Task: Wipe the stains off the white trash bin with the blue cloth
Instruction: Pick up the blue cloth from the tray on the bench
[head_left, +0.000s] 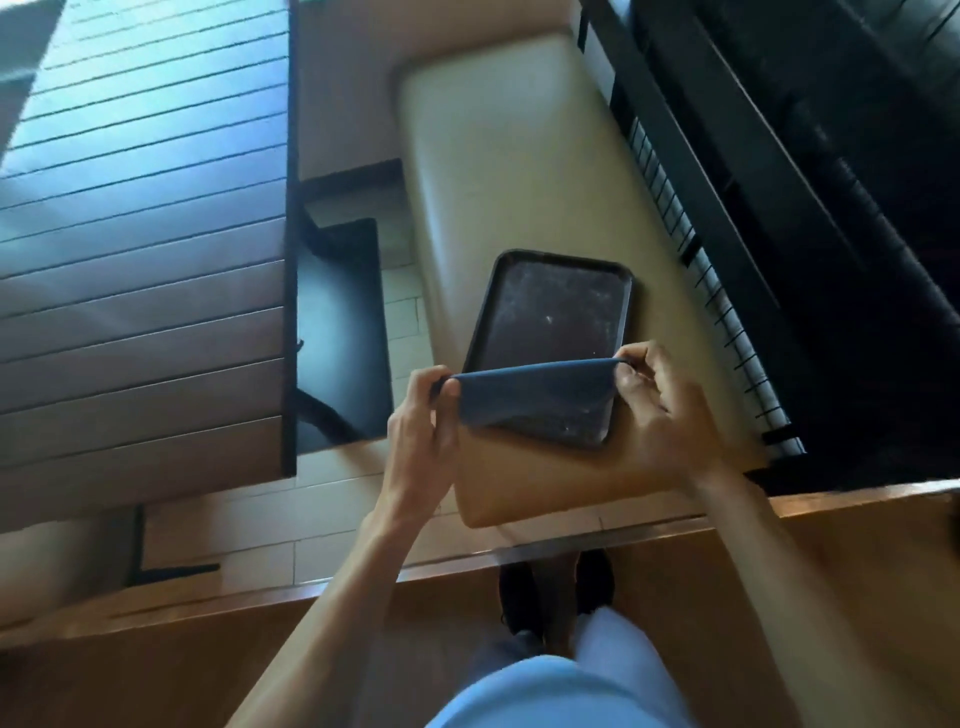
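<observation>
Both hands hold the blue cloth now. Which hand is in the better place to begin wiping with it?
Probably the right hand. It pinches one end of the blue cloth directly above the speckled dark tray. The left hand pinches the other end, beyond the tray's edge. No white trash bin is visible.

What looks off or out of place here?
No white trash bin is in view. The dark tray lies on the beige bench cushion, skewed to its edges, its surface dusty with pale specks. The left hand and right hand pinch the blue cloth stretched over the tray's near end.
</observation>
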